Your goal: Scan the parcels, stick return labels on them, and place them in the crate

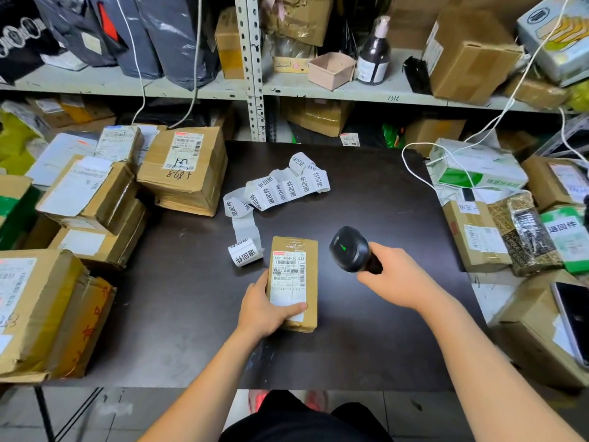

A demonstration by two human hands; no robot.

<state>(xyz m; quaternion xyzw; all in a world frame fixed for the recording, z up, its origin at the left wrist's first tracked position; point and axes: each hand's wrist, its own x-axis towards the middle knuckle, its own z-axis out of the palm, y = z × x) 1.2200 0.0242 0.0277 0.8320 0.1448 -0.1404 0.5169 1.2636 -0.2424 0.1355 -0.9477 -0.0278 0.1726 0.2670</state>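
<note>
On the table [366, 202], our left hand [267, 309] clasps the parcel [291, 269], our right hand [398, 279] the scanner [349, 248]; mis-aimed, we could miss the barcode [302, 271].

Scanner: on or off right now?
On: a green light glows on the scanner that the right hand grips, beside the parcel the left hand holds.

I see my dark table [366, 193] carrying a curled strip of return labels [280, 186] far-centre, a small parcel [294, 275] nearer, and a cardboard box [185, 173] far left.
</note>
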